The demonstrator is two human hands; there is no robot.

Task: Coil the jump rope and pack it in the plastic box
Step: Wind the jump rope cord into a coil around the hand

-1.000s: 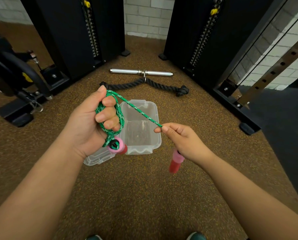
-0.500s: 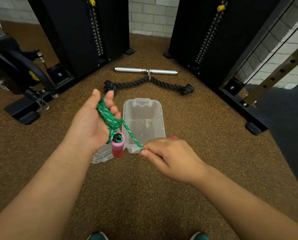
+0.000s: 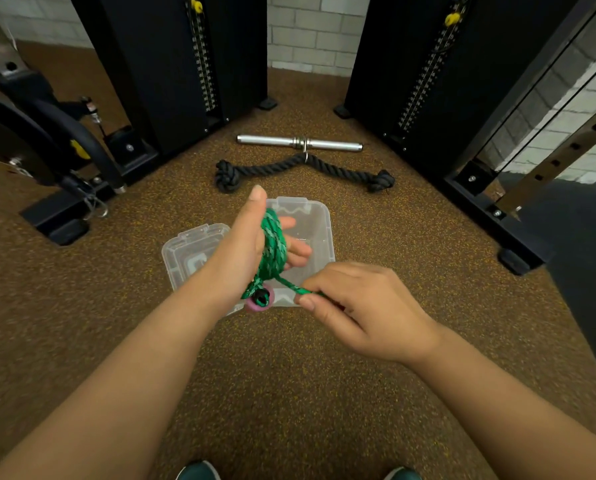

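The green jump rope (image 3: 273, 247) is wound in several loops around the fingers of my left hand (image 3: 246, 244), which hovers above the clear plastic box (image 3: 319, 220) on the floor. One pink handle (image 3: 260, 299) hangs below that hand, seen end-on. My right hand (image 3: 359, 306) pinches the free green strand just right of the handle, near the box's front edge. The second handle is hidden under my right hand. The box's clear lid (image 3: 189, 254) lies beside it on the left.
A black triceps rope (image 3: 303, 168) and a chrome bar (image 3: 300, 143) lie on the brown speckled floor beyond the box. Black weight-stack towers (image 3: 172, 64) (image 3: 428, 64) stand left and right. A machine base (image 3: 61, 216) sits at the left.
My left hand has shifted right over the box and turned, with more rope wound on it. My right hand has come closer with a shorter free strand.
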